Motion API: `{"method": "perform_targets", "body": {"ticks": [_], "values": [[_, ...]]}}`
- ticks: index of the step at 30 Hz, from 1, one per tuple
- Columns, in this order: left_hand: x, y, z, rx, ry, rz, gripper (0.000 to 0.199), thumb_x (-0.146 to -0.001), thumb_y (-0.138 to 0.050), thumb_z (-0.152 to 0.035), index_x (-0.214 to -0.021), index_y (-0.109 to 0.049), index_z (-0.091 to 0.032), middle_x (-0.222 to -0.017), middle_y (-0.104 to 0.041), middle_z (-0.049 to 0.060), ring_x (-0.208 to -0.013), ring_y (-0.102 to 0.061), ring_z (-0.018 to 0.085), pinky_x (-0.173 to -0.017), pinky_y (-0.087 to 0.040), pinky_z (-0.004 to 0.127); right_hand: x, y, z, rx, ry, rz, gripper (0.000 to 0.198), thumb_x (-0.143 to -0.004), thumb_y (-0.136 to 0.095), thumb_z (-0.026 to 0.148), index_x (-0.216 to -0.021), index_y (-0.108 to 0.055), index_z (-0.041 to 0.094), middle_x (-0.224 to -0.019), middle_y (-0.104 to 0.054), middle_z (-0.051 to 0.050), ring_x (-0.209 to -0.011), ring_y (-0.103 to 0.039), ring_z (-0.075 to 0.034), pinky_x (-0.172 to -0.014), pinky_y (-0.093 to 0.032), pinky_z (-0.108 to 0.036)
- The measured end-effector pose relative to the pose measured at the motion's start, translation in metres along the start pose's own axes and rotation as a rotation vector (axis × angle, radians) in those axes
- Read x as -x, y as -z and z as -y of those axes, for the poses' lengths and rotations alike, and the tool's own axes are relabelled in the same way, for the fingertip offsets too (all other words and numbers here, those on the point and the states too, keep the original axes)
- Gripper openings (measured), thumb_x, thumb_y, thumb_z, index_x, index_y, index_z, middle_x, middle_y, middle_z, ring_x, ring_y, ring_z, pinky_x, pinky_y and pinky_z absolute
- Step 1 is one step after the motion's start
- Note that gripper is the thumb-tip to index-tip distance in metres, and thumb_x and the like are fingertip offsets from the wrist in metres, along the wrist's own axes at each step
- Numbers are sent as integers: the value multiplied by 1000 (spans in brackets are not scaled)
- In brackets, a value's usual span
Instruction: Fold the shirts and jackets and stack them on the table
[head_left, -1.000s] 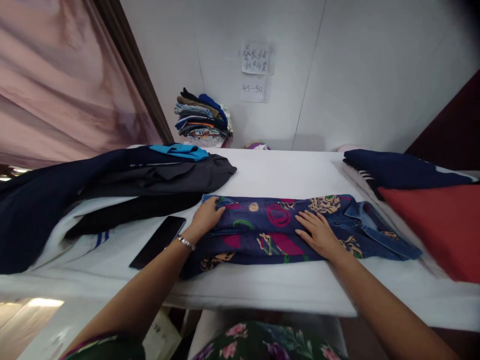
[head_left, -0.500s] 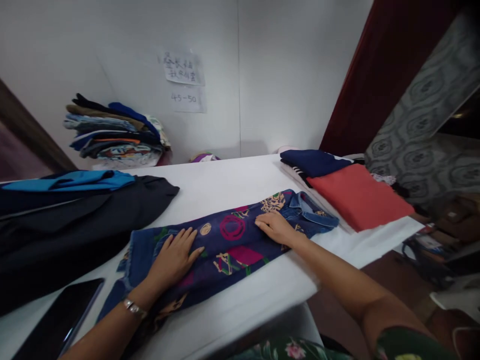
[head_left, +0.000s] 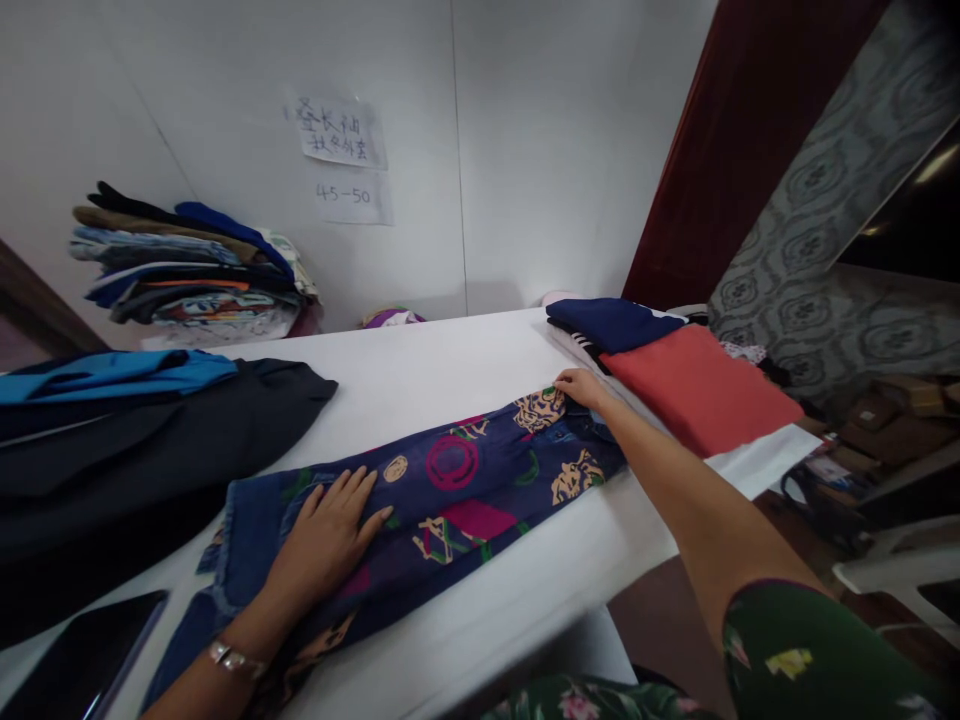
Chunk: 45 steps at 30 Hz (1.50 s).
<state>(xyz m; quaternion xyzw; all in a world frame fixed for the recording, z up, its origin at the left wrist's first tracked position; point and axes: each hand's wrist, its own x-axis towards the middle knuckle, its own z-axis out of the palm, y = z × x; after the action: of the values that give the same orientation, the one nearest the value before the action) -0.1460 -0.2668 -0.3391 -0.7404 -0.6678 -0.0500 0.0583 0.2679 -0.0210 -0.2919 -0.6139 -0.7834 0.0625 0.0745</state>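
Right hand (head_left: 582, 388) moved to far collar-end corner of navy denim garment (head_left: 480, 470) printed magenta and tan, grip pinched on it. Left hand (head_left: 326, 535) stays flat, unclamped, near other end. Garment, near front edge of white surface (head_left: 420, 370), now steadied at both ends.

Dark red post (head_left: 739, 130) standing tall here, pale wall (head_left: 555, 150) stretching away to its left with paper sheets (head_left: 341, 133) on show! Right of the post, it's grey patterned wallpaper (head_left: 795, 220); nearer than the post, a white-covered table (head_left: 420, 370).
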Motion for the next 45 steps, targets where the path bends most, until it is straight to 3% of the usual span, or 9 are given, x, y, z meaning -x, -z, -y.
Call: {"method": "perform_targets", "body": {"ticks": [5, 13, 18, 26, 29, 32, 34, 39, 45], "values": [[0, 1, -1, 6, 20, 13, 61, -90, -37, -46, -141, -49, -15, -149, -47, 12, -141, -37, 30, -115, -30, 52, 7, -15, -6, 46, -33, -17, 26, -90, -58, 37, -98, -74, 19, -102, -75, -9, -99, -64, -22, -90, -40, -32], [-1, 2, -2, -2, 33, 48, 63, -91, -38, -48, -142, -48, -13, -149, -46, 12, -142, -35, 31, -116, -29, 54, 14, -17, 1, 90, -13, -81, 34, -94, -52, 38, -117, -67, 18, -122, -67, -14, -116, -56, -28, -103, -32, -44], [0, 1, 0, -4, 10, 33, 61, -90, -39, -47, -140, -49, -14, -148, -47, 12, -141, -37, 31, -114, -30, 54, 27, -19, 25, 77, 177, -151, 39, -99, -44, 40, -128, -59, 20, -145, -50, -13, -139, -36, -30, -113, -20, -55], [0, 3, -1, -44, -6, 52, 59, -91, -35, -42, -140, -50, -13, -148, -47, 13, -141, -38, 31, -113, -30, 52, 37, -45, 34, -44, 144, 166, 62, -97, -35, 53, -149, -36, 20, -159, -27, -11, -148, -18, -31, -117, -15, -56], [-1, 5, -3, -47, -9, 52, 61, -91, -34, -44, -140, -49, -12, -149, -46, 13, -141, -37, 31, -113, -30, 52, 34, -36, 26, -308, 68, 126, 59, -97, -35, 52, -146, -43, 21, -156, -35, -9, -146, -27, -28, -118, -19, -52], [-2, 5, -4, -38, -2, 48, 62, -91, -33, -45, -141, -49, -11, -148, -47, 14, -140, -38, 31, -113, -31, 53, 44, -28, 25, -595, 22, -93, 50, -95, -39, 45, -134, -57, 20, -141, -56, -10, -132, -50, -25, -113, -34, -44], [-2, 3, -3, -15, 5, 37, 64, -91, -33, -47, -140, -49, -11, -147, -48, 15, -140, -38, 32, -113, -31, 53, 61, -30, 29, -696, 108, -210, 40, -91, -45, 40, -119, -66, 21, -125, -67, -8, -117, -60, -24, -106, -42, -42], [0, 1, 3, 103, 2, -97, 64, -90, -37, -52, -140, -48, -15, -151, -43, 15, -140, -37, 33, -112, -32, 55, 105, -49, 42, -616, 383, -362, 19, -85, -53, 21, -90, -71, 23, -94, -70, -5, -95, -63, -22, -94, -47, -43], [4, 8, 6, 227, -197, -165, 53, -83, -51, -61, -125, -60, -29, -150, -46, 6, -141, -37, 32, -113, -32, 54, 122, -51, 51, -473, 552, -290, 19, -89, -59, 28, -102, -70, 19, -97, -65, -9, -94, -59, -23, -89, -47, -43]]}}
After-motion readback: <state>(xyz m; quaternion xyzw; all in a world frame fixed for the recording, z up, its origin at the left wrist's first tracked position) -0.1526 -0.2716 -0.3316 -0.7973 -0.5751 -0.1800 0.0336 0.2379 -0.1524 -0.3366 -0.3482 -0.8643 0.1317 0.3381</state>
